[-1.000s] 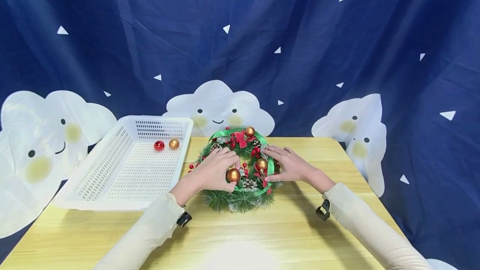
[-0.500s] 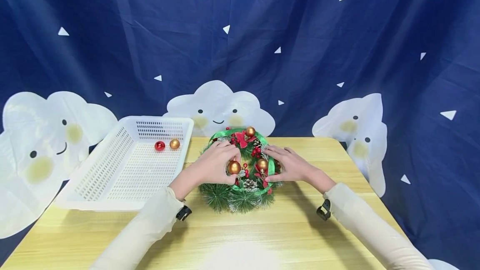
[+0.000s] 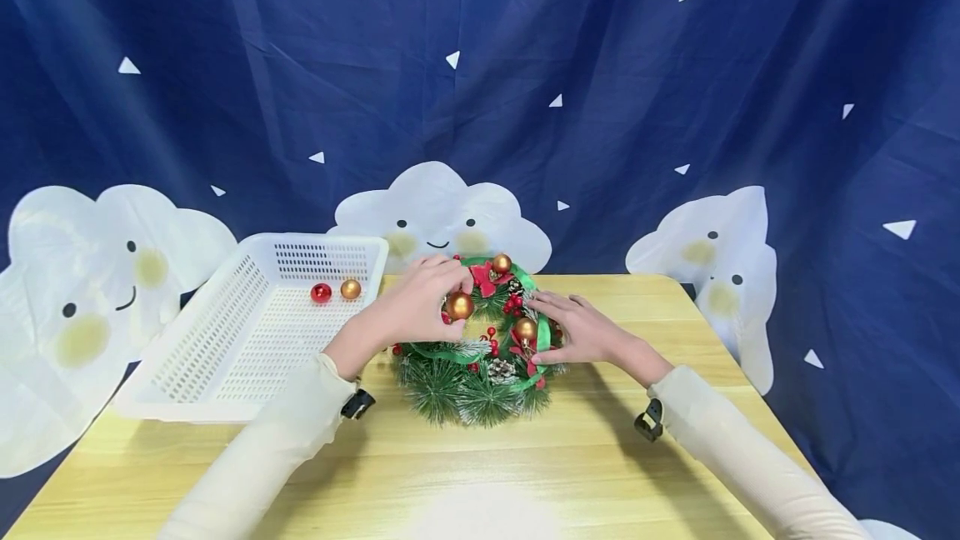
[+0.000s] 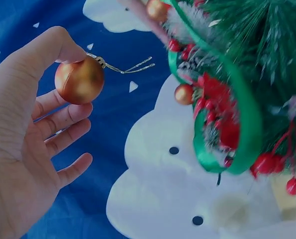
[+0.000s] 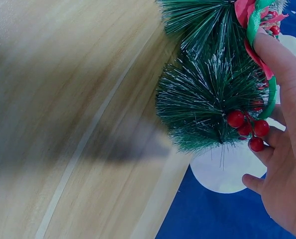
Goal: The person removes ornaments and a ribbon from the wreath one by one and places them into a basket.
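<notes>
In the head view my left hand (image 3: pixel 422 304) pinches a gold bauble (image 3: pixel 459 305) over the far left part of a Christmas wreath (image 3: pixel 480 397). The left wrist view shows this bauble (image 4: pixel 79 80) between thumb and forefinger, its gold hanging loop (image 4: pixel 138 64) pointing toward the wreath; the other fingers are spread. My right hand (image 3: pixel 581 330) holds the wreath's right side, thumb near a gold bauble (image 3: pixel 525 329) fixed there. From the right wrist, the thumb lies against red petals and green ribbon (image 5: pixel 272 97), with fingers partly hidden behind red berries (image 5: pixel 245 122).
A white perforated basket (image 3: pixel 187 348) stands left of the wreath on the wooden table (image 3: pixel 480 473). Inside it lie a red bauble (image 3: pixel 321 293) and a gold bauble (image 3: pixel 350 289). A dark blue curtain (image 3: pixel 480 65) with cloud prints hangs behind the table.
My left hand has carried the gold bauble away from me, from the wreath's near inner side to its far left part. The right hand has stayed in place on the wreath.
</notes>
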The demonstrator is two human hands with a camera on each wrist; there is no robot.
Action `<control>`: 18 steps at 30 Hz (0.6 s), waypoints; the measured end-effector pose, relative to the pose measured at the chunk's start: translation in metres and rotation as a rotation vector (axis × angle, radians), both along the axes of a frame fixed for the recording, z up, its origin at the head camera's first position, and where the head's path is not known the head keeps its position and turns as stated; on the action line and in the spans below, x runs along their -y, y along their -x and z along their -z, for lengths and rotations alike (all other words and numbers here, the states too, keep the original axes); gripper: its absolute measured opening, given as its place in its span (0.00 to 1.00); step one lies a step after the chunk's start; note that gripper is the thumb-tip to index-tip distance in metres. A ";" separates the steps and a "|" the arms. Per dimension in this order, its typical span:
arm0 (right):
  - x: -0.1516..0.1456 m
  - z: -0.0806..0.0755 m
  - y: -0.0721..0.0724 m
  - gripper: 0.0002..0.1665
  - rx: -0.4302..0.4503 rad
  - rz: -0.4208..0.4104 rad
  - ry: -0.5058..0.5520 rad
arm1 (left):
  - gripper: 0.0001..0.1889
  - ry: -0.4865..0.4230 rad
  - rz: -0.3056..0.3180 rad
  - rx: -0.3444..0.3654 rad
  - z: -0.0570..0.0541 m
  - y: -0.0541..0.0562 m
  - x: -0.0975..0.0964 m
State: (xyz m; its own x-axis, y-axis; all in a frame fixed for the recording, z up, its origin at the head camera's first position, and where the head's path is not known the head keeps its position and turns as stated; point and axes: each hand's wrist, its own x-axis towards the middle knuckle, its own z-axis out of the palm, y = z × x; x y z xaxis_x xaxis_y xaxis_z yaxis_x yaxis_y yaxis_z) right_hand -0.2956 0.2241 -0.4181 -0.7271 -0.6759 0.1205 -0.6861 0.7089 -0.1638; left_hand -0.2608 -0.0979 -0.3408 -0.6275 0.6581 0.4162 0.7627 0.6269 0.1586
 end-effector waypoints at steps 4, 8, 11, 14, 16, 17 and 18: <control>0.000 0.000 0.000 0.59 0.006 0.004 0.001 | 0.19 -0.020 -0.036 -0.005 -0.015 0.004 0.009; -0.001 -0.001 0.001 0.59 0.014 0.010 0.001 | 0.19 -0.056 -0.073 -0.016 -0.031 0.009 0.021; -0.001 0.000 0.001 0.59 0.014 0.008 0.005 | 0.19 -0.098 -0.108 -0.008 -0.041 0.014 0.032; -0.001 0.000 0.001 0.59 0.009 0.002 0.007 | 0.19 -0.155 -0.144 0.004 -0.051 0.018 0.043; -0.001 0.001 0.001 0.59 0.006 0.000 0.007 | 0.20 -0.186 -0.163 0.007 -0.057 0.019 0.050; -0.001 0.001 0.001 0.59 0.006 -0.001 0.006 | 0.20 -0.194 -0.170 -0.002 -0.059 0.019 0.053; -0.001 0.002 0.002 0.59 0.005 -0.001 0.005 | 0.20 -0.200 -0.177 -0.009 -0.061 0.020 0.056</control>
State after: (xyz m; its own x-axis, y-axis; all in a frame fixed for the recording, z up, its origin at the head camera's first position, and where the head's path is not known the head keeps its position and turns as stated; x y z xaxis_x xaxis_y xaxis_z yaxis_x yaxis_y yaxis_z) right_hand -0.2971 0.2250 -0.4197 -0.7272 -0.6758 0.1203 -0.6858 0.7075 -0.1708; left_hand -0.2806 -0.1536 -0.2796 -0.7208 0.4428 0.5333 0.6464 0.7072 0.2864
